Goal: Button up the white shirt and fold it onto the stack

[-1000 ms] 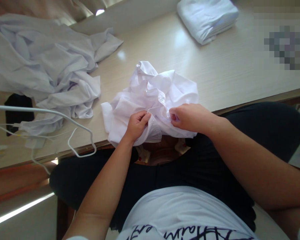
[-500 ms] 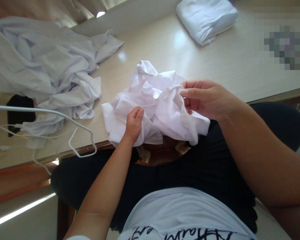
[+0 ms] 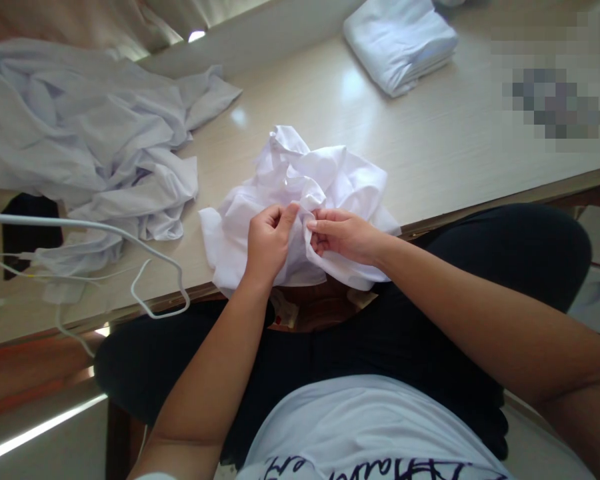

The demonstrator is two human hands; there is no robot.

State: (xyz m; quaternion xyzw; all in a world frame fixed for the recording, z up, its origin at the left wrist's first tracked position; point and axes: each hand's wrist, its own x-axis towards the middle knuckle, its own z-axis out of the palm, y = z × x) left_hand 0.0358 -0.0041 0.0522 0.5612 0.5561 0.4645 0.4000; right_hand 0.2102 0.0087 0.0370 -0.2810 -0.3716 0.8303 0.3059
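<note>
A crumpled white shirt (image 3: 343,177) lies bunched at the front edge of the table, with part of it hanging over toward my lap. My left hand (image 3: 270,240) is closed on its cloth near the middle, thumb on top. Close beside it, my right hand (image 3: 343,233) pinches an edge of the same shirt between thumb and fingers. Only a small gap separates the two hands. Folds hide the fingertips in part.
More loose white cloth (image 3: 80,127) is heaped on the left of the table (image 3: 460,133). A folded white stack (image 3: 400,43) sits at the back. In the left foreground are a white wire hanger (image 3: 160,250), a black item (image 3: 27,230) and a thin white cable (image 3: 70,333).
My right hand has moved left, bringing its pinched edge of the shirt in beside my left hand. My left hand keeps hold and has shifted slightly. The view has tilted a little.
</note>
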